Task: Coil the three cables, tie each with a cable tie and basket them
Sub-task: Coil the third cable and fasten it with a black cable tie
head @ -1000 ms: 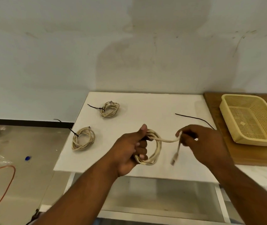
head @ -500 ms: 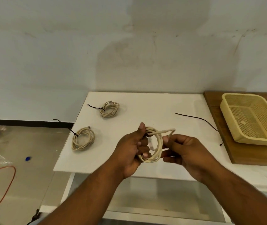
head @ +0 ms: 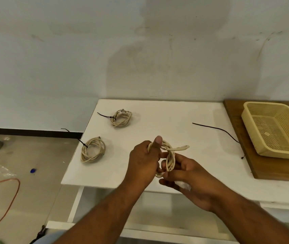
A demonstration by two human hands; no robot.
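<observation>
One untied cable coil (head: 171,160); left hand (head: 142,163) curled round it; right hand (head: 193,182) gripping its loops

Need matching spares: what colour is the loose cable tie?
Black cable tie, seen in the head view.

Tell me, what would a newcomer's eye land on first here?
Two hands meet at the front of the white table: the left hand grips a pale cable wound in loops, thumb up, and the right hand holds its near side. To the left lie the far coil and the near coil, each bound with a black tie. To the right, a loose tie lies beside a yellow basket on a wooden board.
</observation>
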